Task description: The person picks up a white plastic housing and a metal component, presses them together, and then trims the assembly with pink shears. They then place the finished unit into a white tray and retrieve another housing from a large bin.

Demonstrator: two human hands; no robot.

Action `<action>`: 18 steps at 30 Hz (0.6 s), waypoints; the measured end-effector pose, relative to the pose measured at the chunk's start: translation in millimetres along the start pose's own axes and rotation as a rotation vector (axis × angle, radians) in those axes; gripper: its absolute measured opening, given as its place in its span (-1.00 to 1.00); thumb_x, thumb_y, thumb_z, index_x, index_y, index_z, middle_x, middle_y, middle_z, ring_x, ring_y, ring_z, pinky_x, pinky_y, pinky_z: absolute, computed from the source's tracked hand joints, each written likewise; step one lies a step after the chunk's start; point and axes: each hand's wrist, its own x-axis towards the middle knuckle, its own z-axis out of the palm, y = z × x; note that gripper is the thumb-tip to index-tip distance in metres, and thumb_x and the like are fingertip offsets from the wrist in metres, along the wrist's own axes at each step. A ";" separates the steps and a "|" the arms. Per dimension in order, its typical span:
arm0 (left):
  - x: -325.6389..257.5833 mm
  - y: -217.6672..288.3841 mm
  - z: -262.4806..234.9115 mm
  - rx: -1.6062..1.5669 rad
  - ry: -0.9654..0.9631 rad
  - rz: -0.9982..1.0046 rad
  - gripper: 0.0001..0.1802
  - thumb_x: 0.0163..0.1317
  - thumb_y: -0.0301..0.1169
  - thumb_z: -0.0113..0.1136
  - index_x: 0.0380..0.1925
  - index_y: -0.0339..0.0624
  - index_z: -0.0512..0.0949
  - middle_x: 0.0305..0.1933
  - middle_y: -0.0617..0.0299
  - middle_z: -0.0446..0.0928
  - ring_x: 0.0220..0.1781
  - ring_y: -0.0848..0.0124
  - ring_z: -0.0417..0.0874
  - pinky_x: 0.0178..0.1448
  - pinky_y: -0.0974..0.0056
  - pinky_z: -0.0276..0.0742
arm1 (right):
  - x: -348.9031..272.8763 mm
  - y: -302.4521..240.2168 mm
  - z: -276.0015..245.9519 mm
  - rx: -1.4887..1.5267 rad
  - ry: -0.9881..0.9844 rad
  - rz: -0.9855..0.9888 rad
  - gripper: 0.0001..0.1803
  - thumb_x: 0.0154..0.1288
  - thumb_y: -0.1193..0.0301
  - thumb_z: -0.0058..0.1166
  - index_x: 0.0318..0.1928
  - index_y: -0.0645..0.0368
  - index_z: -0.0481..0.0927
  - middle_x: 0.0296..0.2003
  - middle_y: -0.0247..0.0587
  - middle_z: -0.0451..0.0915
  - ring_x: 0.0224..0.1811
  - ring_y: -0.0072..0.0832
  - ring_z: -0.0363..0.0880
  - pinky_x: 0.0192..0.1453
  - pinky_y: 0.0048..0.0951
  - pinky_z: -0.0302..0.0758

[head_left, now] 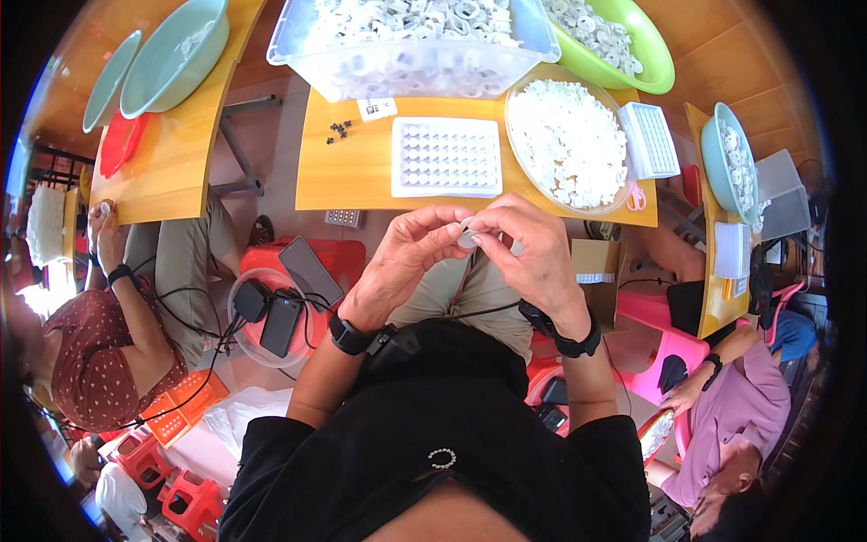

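Small white ring-shaped part [467,238] pinched between the fingertips of the left hand [406,257] and the right hand [533,257], held up over the lap, just short of the near edge of the bench [357,172]. Fingers of both hands drawn narrow, thumb and forefinger pads closed on the part from either side; whether a second piece sits behind the right fingers cannot be told.

Likely very light and stiff — moulded plastic by the look — and smooth enough to slip or flick away if squeezed off-centre. Best taken by the outer rim, pads opposite each other, gentle pressure only.

Just beyond the fingers, a white grid tray [446,156] with rows of empty pockets. Beyond and to the right of the fingers, a round clear bowl [519,99] heaped with similar white pieces. Farther beyond, a clear plastic tub [406,68] full of white rings, and a green basin [655,63] to its right. Beyond and left of the fingers — a few tiny black bits [339,130] loose on the bench.
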 end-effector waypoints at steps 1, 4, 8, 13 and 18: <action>0.6 -0.3 0.3 0.004 0.003 0.003 -0.75 0.25 -0.47 0.07 -0.07 -0.25 0.50 -0.13 0.22 0.54 -0.14 0.49 0.57 -0.06 0.37 0.55 | -0.1 0.4 0.0 0.001 0.002 -0.006 -0.84 0.02 0.68 0.09 -0.33 0.25 0.55 -0.45 -0.19 0.48 -0.48 -0.33 0.50 -0.42 -0.42 0.41; 0.2 -1.2 -0.2 0.015 0.013 0.010 -0.74 0.25 -0.48 0.08 -0.06 -0.24 0.50 -0.13 0.21 0.54 -0.14 0.50 0.56 -0.06 0.37 0.54 | -0.9 2.8 2.2 -0.001 0.005 0.011 -0.84 0.02 0.67 0.09 -0.34 0.23 0.55 -0.45 -0.19 0.48 -0.49 -0.32 0.51 -0.43 -0.41 0.42; -0.7 -0.2 5.2 0.133 0.039 0.054 -0.78 0.22 -0.49 0.12 -0.13 -0.23 0.52 -0.14 0.23 0.54 -0.14 0.51 0.56 -0.07 0.38 0.52 | -4.5 2.8 8.9 -0.054 0.045 0.013 -0.82 0.01 0.67 0.10 -0.32 0.21 0.53 -0.46 -0.20 0.47 -0.50 -0.32 0.51 -0.46 -0.42 0.42; 2.7 -4.7 5.2 0.167 0.096 0.072 -0.89 0.19 -0.50 0.14 -0.26 -0.21 0.52 -0.21 0.28 0.54 -0.18 0.53 0.56 -0.08 0.38 0.52 | -9.7 6.4 24.6 0.015 0.131 0.033 -0.75 -0.02 0.70 0.10 -0.28 0.20 0.48 -0.43 -0.24 0.47 -0.53 -0.41 0.51 -0.52 -0.52 0.40; 3.3 -2.0 7.6 0.117 0.148 0.080 -0.91 0.18 -0.52 0.14 -0.29 -0.22 0.52 -0.25 0.30 0.53 -0.23 0.54 0.56 -0.10 0.38 0.54 | -17.7 22.6 25.9 0.229 0.293 0.195 -0.81 0.02 0.67 0.12 -0.30 0.25 0.49 -0.43 -0.38 0.48 -0.52 -0.74 0.45 -0.52 -0.73 0.31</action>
